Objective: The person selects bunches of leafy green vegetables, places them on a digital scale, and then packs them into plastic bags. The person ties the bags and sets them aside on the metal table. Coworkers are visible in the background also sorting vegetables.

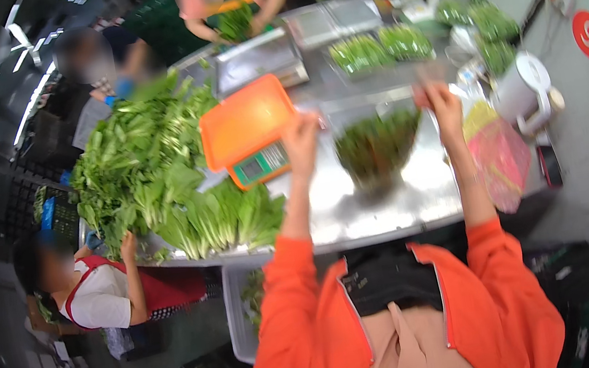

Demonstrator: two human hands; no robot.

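Note:
A clear plastic bag of leafy greens (379, 144) hangs between my two hands over the metal table (330, 224). My left hand (302, 130) pinches the bag's upper left corner, just right of an orange kitchen scale (247, 122) with a tray on top. My right hand (438, 97), blurred at the fingertips, grips the upper right corner. Dark leaves fill the lower part of the bag, and its upper part looks flat and see-through. Loose green leafy vegetables (207, 215) lie in a large heap left of the scale.
Packed bags of greens (383, 48) lie beyond my hands. At the right are a white jug (522, 90) and a pink and yellow plastic bag (498, 157). A co-worker in a red apron (172, 287) stands at the left; others stand across the table. A plastic bin (240, 314) sits below its edge.

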